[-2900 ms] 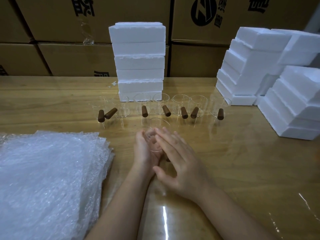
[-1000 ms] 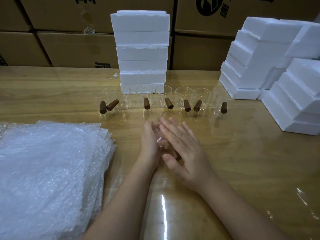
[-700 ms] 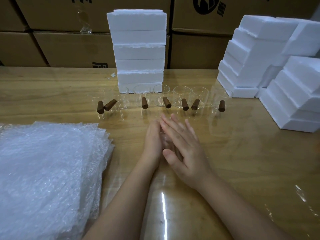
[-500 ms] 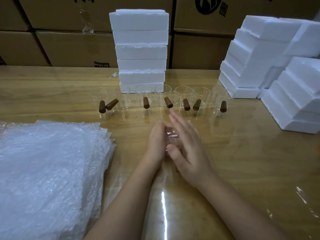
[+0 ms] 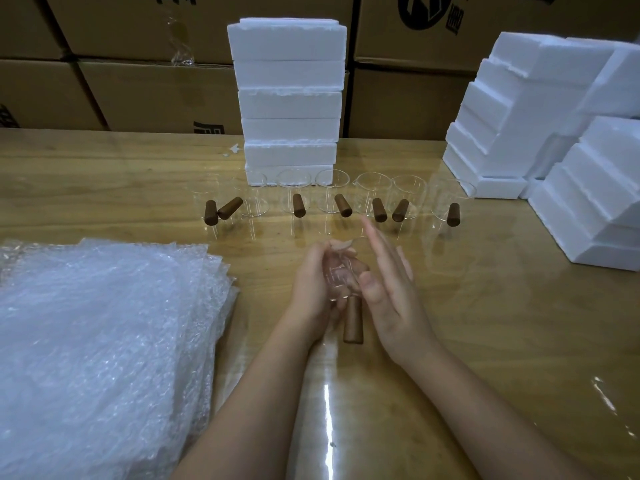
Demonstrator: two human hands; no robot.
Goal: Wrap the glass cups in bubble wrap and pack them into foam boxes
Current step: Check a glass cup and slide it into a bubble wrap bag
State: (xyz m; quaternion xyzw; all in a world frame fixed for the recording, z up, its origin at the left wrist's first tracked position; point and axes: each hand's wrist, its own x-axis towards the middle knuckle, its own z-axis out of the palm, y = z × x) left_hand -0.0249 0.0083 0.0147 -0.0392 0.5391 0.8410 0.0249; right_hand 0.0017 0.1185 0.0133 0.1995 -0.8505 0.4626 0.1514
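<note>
Glass cup (image 5: pixel 341 276) sits in the curled left hand (image 5: pixel 311 284), right hand (image 5: pixel 393 292) straight-fingered beside; unwrapped, it needs bubble wrap (image 5: pixel 104 341), lower left.

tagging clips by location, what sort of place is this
Probably a warehouse packing station: printed cardboard cartons stacked behind the table, piles of white foam boxes, and a heap of bubble wrap sheets.
</note>
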